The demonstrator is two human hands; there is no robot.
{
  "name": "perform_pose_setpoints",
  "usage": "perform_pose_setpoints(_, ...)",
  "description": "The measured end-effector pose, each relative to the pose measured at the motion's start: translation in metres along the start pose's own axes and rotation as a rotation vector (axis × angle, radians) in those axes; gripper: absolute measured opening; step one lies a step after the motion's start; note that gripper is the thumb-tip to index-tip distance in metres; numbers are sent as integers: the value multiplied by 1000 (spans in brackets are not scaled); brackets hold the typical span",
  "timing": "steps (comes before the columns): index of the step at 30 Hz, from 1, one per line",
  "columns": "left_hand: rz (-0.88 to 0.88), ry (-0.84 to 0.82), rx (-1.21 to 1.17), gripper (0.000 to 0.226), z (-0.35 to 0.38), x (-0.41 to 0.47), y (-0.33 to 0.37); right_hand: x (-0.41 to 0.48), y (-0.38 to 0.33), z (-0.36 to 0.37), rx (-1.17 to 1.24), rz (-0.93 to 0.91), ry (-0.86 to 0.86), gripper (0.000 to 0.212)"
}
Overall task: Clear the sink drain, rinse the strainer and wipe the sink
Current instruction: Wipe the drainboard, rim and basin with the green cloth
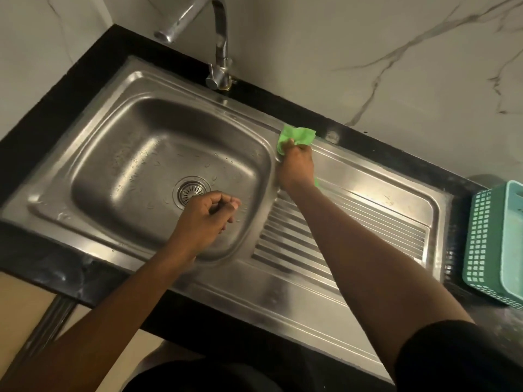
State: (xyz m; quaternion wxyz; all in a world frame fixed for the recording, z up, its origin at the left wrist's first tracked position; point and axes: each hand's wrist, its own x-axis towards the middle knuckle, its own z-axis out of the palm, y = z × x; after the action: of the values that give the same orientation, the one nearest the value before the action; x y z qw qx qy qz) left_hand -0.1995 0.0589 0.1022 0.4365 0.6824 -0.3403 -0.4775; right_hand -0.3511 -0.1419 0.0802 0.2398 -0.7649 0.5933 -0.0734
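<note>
Two hands are out over my stainless steel sink (pixel 158 80). My right hand (pixel 295 168) is clenched round a crumpled green cloth (pixel 295 136), pressing it against the back rim of the draining board (pixel 368 190), just beside the basin's far right corner. A black counter strip (pixel 396 154) separates that rim from the marble wall (pixel 368 52), so I have little room behind the cloth; open board lies to its right. My left hand (pixel 206 219) hovers loosely curled over the basin, fingertips pinched together; I cannot tell if it holds anything. The strainer (pixel 192 190) sits in the drain, partly under that hand. The sink's long axis runs from upper left to lower right, towards a teal basket (pixel 486 244). The tap (pixel 218 41) arches over the basin's back edge
</note>
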Motion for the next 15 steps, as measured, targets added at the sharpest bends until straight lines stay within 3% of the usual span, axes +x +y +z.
perform_pose_setpoints(6,-4,14,7,12,-1,-1,2,-21,76,-29,-292,-247,-109,71)
perform_pose_setpoints(12,2,2,-15,12,7,-6,5,-75,198,-91,-252,247,105,65)
perform_pose_setpoints(15,-6,-2,-22,12,8,-10,3,-86,216,-96,-123,488,178,57)
